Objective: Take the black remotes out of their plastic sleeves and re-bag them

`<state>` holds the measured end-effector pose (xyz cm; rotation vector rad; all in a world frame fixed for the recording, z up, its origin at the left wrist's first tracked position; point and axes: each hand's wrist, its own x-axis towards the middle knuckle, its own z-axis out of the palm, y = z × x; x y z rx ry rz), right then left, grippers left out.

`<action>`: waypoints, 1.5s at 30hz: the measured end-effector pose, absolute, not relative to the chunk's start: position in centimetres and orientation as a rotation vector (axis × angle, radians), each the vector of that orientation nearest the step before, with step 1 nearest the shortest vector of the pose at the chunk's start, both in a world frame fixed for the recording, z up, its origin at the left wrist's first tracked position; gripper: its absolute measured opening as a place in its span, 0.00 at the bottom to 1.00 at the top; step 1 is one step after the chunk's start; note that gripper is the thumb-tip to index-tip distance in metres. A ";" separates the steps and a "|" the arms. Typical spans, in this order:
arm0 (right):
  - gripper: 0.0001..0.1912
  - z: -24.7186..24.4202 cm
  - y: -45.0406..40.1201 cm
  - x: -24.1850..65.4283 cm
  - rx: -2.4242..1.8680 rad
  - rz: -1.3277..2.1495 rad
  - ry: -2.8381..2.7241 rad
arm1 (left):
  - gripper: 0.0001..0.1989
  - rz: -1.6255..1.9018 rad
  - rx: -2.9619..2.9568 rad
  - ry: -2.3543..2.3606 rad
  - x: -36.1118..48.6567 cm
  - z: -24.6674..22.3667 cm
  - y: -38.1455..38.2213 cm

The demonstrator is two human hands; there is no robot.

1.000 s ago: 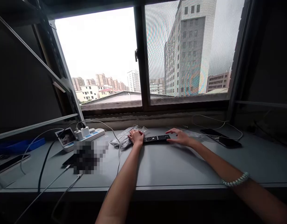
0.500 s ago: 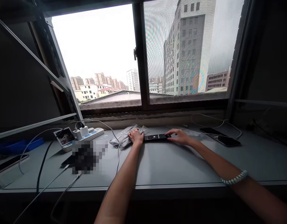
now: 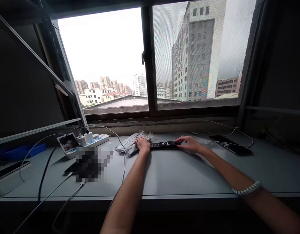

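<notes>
A long black remote control (image 3: 164, 144) with rows of small buttons lies crosswise on the grey desk, face up. My right hand (image 3: 190, 144) is at its right end, thumb at the near edge and fingers at the far edge. My left hand (image 3: 142, 143) rests on a crumpled clear plastic bag (image 3: 127, 146), its fingers spread over the bag and its thumb side against the remote's left end. Whatever is inside the bag cannot be made out. Another thin clear plastic piece (image 3: 203, 141) lies behind my right hand.
A dark phone (image 3: 231, 145) lies at right with a white cable. At left stand a power strip (image 3: 100, 140) with plugs, a small picture (image 3: 67, 143), a blue tray (image 3: 35, 150) and another flat device (image 3: 12, 169). Cables cross the desk's left side. A window (image 3: 150, 65) rises behind.
The view has shifted slightly. Both hands stay by the remote control, which keeps nearly the same place between them.
</notes>
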<state>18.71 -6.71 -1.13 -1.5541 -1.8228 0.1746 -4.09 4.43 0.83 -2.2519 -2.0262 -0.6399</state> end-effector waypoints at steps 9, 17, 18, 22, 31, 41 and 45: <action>0.13 -1.6 -6.5 18.9 -1.563 0.131 -1.836 | 0.19 -0.822 -2.220 -1.807 -3.6 1.8 3.2; 0.24 -0.7 -6.3 18.2 -1.406 0.174 -1.411 | 0.23 -0.923 -2.407 -1.265 -1.5 2.7 0.4; 0.23 -0.5 -6.3 18.2 -1.379 0.186 -1.340 | 0.23 -0.916 -2.431 -1.223 -1.3 2.6 0.2; 0.17 -0.2 -6.2 18.3 -1.356 0.209 -1.227 | 0.24 -0.892 -2.470 -1.068 -0.8 1.8 0.1; 0.16 -0.1 -6.4 17.9 -1.361 0.267 -1.295 | 0.27 -0.941 -2.412 -1.007 -0.8 1.5 0.2; 0.16 -0.3 -6.1 18.0 -1.349 0.314 -1.222 | 0.27 -0.903 -2.453 -0.946 -0.2 1.5 -0.3; 0.15 -0.3 -6.0 18.2 -1.357 0.299 -1.216 | 0.28 -0.889 -2.465 -0.947 -0.2 1.4 -0.3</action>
